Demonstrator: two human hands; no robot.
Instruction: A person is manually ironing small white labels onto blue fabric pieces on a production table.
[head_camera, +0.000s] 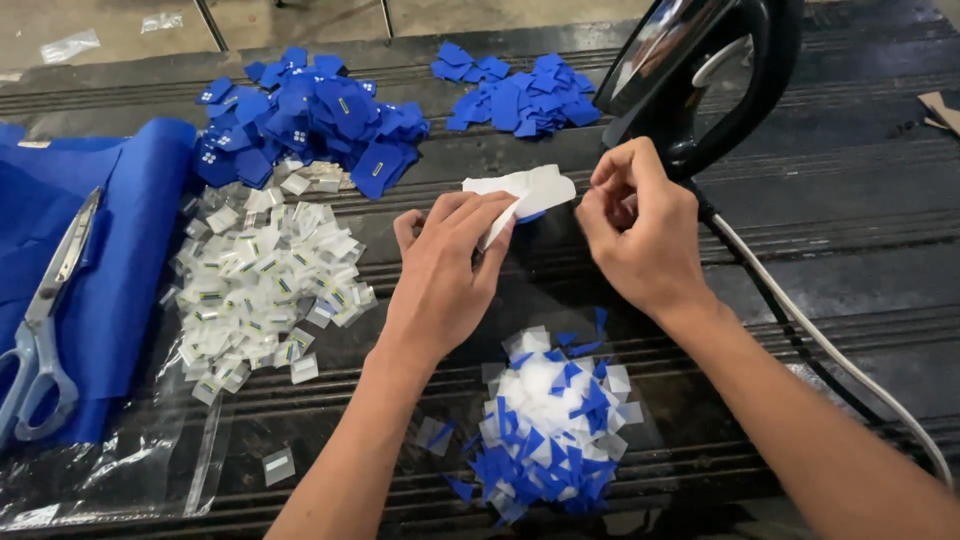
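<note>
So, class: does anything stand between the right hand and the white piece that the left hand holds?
Nothing visible does. The right hand sits just beside the white piece pinched in the left hand, with only a bare gap between.

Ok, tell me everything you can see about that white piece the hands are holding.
The white piece is a small, thin, flat scrap, paper or fabric by its look, roughly rectangular with a bent edge. It is held above the dark ribbed table, just in front of the black iron. The left hand pinches its lower left side; a bit of blue shows beneath it. The right hand is at its right end, fingertips pinched together.
</note>
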